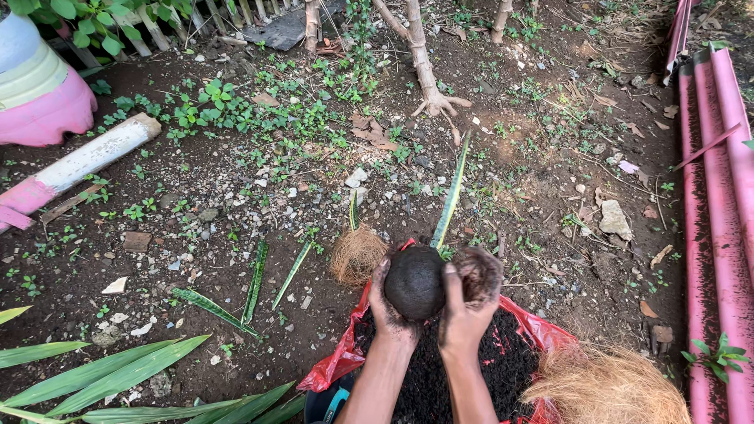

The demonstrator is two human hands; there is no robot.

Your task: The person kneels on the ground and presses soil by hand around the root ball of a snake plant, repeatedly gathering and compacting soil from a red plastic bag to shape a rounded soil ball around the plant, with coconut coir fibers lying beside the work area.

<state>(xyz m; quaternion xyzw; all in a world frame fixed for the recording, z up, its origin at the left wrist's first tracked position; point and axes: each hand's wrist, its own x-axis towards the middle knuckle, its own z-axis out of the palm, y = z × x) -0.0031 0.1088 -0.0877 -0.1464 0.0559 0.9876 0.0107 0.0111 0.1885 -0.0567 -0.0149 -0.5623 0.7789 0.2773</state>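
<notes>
Far left on bare ground: pink-white pipe (78, 166), cut striped leaves (255, 279) laid flat, ready to hand. Centre-left: coconut fibre clump (357, 255) standing beside work spot. Centre: left hand (386, 308) and right hand (463, 310) cupped, pressed against dark soil ball (414, 283), held over red bag of soil (345, 353), likely so crumbs fall back in. Long leaf (452, 196) sticks up behind ball. Bottom right: loose fibre pile (609, 389). Far right: pink poles (719, 204).

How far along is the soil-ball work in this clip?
Done: one fibre-wrapped ball sits on the ground, leaf up. In hand: left hand and right hand press a bare soil ball around a long leaf over the red bag. Left: this ball has no wrap yet; loose fibre and cut leaves lie unused.
</notes>
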